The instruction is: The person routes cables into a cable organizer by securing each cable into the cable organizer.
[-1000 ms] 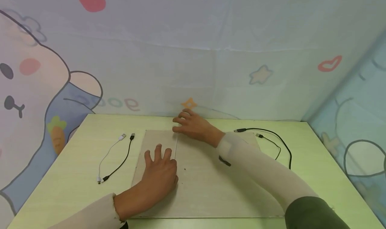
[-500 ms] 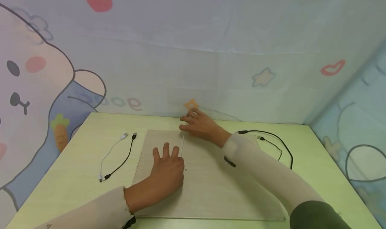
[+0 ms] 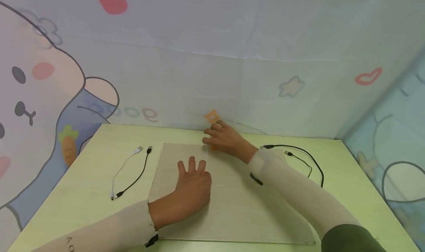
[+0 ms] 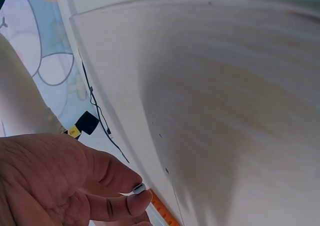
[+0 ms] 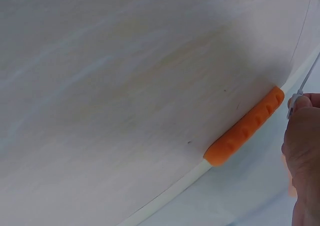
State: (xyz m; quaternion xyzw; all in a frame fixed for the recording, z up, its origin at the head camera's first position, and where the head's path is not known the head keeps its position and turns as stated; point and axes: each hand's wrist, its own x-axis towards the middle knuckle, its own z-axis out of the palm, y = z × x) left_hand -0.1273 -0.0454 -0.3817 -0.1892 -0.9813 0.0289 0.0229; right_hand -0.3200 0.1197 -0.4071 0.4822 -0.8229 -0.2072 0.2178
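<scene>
A thin white USB cable (image 3: 207,154) is stretched between my two hands above a pale board. My left hand (image 3: 193,189) pinches one end, a small plug (image 4: 139,188), between thumb and index finger; its other fingers are spread. Farther back, my right hand (image 3: 225,138) pinches the cable's other plug (image 5: 295,103), its remaining fingers loosely bent. Under the right hand, at the board's far edge, lies an orange ridged piece (image 5: 245,128), mostly hidden in the head view.
The pale board (image 3: 265,215) lies on a light table (image 3: 76,185). Left of it lie a white USB cable (image 3: 121,169) and a short black one (image 3: 141,172). To the right are a thicker black cable (image 3: 313,159) and a thin black one (image 3: 303,159). A printed cloth (image 3: 186,60) hangs behind.
Both hands have moved to the right over the board with the white cable held between them. The head view has shifted slightly. The cables on the table lie as before.
</scene>
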